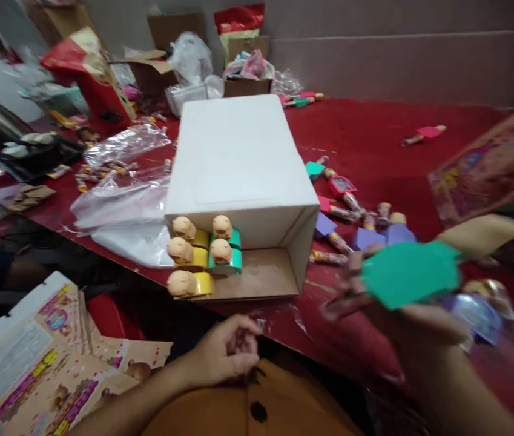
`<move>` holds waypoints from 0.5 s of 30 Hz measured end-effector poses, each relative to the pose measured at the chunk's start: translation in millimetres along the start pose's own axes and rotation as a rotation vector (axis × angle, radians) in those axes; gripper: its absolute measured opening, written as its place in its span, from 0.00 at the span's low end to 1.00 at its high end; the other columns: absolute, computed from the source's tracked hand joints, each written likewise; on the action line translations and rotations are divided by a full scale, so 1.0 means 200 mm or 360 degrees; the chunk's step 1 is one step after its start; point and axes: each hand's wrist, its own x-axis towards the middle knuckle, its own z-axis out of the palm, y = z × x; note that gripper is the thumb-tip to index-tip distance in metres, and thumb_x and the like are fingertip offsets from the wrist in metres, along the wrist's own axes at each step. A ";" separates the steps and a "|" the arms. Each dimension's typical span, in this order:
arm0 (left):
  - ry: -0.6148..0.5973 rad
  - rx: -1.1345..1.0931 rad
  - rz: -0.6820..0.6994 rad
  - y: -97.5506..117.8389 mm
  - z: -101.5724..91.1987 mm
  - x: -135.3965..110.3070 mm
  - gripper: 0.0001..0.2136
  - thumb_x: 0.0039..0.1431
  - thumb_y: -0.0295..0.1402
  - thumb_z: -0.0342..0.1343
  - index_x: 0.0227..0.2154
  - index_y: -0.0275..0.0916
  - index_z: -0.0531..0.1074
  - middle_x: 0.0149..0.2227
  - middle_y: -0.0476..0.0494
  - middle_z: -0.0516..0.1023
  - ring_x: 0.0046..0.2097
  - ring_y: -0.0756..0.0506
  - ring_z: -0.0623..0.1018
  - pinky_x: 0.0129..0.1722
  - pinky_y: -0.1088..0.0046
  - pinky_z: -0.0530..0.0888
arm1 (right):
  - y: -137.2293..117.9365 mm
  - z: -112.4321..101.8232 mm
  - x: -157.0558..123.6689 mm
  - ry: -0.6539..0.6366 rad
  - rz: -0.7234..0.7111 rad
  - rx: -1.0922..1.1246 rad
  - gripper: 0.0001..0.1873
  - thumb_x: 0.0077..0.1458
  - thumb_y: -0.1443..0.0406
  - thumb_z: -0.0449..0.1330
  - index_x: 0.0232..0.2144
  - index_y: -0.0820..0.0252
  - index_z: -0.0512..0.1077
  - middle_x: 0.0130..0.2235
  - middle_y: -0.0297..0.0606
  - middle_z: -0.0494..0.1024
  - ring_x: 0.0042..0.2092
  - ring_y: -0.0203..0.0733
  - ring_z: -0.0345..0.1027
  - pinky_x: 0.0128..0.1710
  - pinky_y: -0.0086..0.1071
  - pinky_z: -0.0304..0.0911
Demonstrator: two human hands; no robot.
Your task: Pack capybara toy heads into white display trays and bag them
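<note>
My right hand [365, 297] is blurred and grips a flat green six-sided card [411, 274], with a tan piece [479, 236] just beyond it. My left hand [224, 354] is curled closed at the red-covered table's front edge [279, 321], and nothing shows in its fingers. Ahead of it lies a white cardboard box [233, 151] on its side, its open end toward me. Several tan pig-headed toys [193, 254] in yellow and green sleeves stand in a row against the box's front. Their lower parts are partly hidden by one another.
Loose candy sticks with coloured tags [342, 206] lie right of the box. Clear plastic bags [125, 206] lie to its left. A printed card sheet [488, 163] juts in at the right, and a stack of printed sheets [43, 357] sits low left. Cartons and bags [193, 60] crowd the back.
</note>
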 end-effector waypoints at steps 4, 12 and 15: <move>-0.0467 -0.0497 -0.0249 0.10 0.16 0.22 0.29 0.45 0.51 0.63 0.44 0.38 0.60 0.37 0.44 0.71 0.34 0.51 0.75 0.31 0.79 0.69 | -0.14 0.21 -0.22 -0.0299 0.0044 0.1077 0.32 0.44 0.39 0.52 0.44 0.52 0.57 0.37 0.42 0.69 0.33 0.45 0.70 0.28 0.42 0.68; -0.0904 -0.0800 -0.0631 0.10 0.10 0.12 0.30 0.55 0.59 0.43 0.33 0.32 0.71 0.13 0.57 0.56 0.13 0.56 0.49 0.14 0.77 0.47 | -0.30 0.23 -0.11 0.0114 0.0114 0.1397 0.18 0.50 0.48 0.58 0.34 0.52 0.61 0.28 0.33 0.64 0.28 0.40 0.65 0.23 0.35 0.65; -0.0376 0.0053 -0.0433 0.14 0.06 0.00 0.31 0.59 0.57 0.36 0.36 0.32 0.73 0.21 0.49 0.69 0.18 0.55 0.62 0.18 0.79 0.58 | -0.42 0.28 -0.03 0.0477 -0.0022 0.0899 0.08 0.59 0.58 0.48 0.30 0.54 0.57 0.27 0.32 0.58 0.27 0.38 0.61 0.23 0.34 0.62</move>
